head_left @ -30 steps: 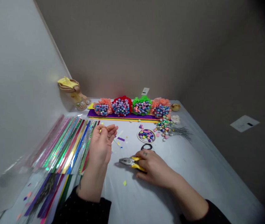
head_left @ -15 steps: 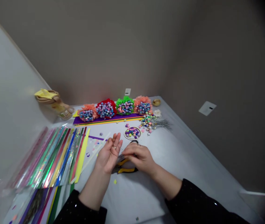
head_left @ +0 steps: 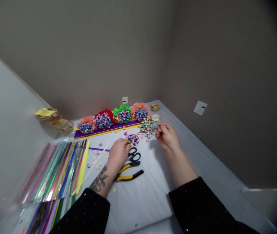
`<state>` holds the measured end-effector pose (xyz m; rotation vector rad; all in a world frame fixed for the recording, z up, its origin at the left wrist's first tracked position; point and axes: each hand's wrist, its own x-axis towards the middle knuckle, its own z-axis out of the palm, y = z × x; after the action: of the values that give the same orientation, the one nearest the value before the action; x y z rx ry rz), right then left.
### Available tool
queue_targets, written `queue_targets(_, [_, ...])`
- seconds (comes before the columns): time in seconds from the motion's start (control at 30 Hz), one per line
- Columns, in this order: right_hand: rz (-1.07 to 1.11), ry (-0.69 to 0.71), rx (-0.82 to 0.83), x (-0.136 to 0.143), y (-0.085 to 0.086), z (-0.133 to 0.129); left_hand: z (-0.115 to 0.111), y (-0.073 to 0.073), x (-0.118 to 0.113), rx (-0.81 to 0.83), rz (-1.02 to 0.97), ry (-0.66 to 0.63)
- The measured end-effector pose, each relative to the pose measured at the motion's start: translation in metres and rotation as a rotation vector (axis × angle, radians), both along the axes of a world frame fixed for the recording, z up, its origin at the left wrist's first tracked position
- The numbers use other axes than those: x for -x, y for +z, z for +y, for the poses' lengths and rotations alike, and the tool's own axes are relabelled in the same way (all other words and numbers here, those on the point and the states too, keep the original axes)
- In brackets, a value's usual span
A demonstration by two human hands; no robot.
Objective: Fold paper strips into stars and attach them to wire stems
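A white-covered table (head_left: 150, 201) is set into a corner of plain grey walls (head_left: 104, 65). Small bright stars (head_left: 133, 139) are held in a round dish (head_left: 139, 141) right at the fingertips of the left hand (head_left: 120, 151); those fingers are bent inward, but whether a star is pinched cannot be told. The wire stems (head_left: 154, 125), with beads and stars clustered at them, are met by the curled fingertips of the right hand (head_left: 168, 138); whether a stem is gripped cannot be told. Just below the left fingers, black scissors (head_left: 135, 157) are laid down, and nearer the wrist, yellow-and-black pliers (head_left: 126, 178), neither being held. Beyond both sets of fingers, four ruffled star bunches are lined up, coral (head_left: 86, 127), red (head_left: 103, 119), green (head_left: 122, 115) and coral (head_left: 140, 112), and by their look these can be judged as finished. Much seems to be left unused: the stars in the dish, the loose stems, and the shiny strips (head_left: 55, 172) spread well left of the left fingers. Paper scraps (head_left: 96, 156) are scattered between strips and fingers.
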<state>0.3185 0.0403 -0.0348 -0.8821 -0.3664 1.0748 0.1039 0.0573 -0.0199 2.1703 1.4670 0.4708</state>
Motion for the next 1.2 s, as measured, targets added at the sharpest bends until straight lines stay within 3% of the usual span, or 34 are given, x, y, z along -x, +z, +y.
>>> queue_targets(0.1, [-0.052,0.065,0.033,0.008,0.002,-0.002,0.009,-0.003,-0.017,-0.086,0.229,-0.083])
queue_targets(0.27, [-0.116,0.074,0.076,0.014,0.008,-0.002,0.022,-0.009,-0.034,-0.087,0.347,-0.153])
queue_targets(0.43, [-0.128,0.083,0.088,0.014,0.007,-0.001,0.035,-0.008,-0.041,-0.038,0.383,-0.191])
queue_targets(0.57, [-0.139,0.108,0.098,0.015,0.005,0.000,0.042,-0.010,-0.045,0.034,0.293,-0.174])
queue_targets(0.7, [-0.179,0.136,0.107,0.014,0.004,-0.001,0.044,-0.010,-0.042,0.115,0.051,-0.109])
queue_targets(0.83, [-0.261,0.215,0.119,0.022,0.005,-0.006,0.034,-0.004,-0.023,0.261,-0.315,0.003])
queue_targets(0.93, [-0.331,0.314,0.122,0.044,0.007,-0.016,0.017,-0.003,0.001,0.424,-0.600,0.109])
queue_targets(1.1, [-0.304,0.639,0.108,0.095,0.007,-0.044,-0.012,-0.009,0.030,0.650,-0.966,0.278])
queue_targets(1.2, [-0.286,0.688,0.155,0.112,0.005,-0.053,-0.022,-0.015,0.036,0.852,-1.293,0.351])
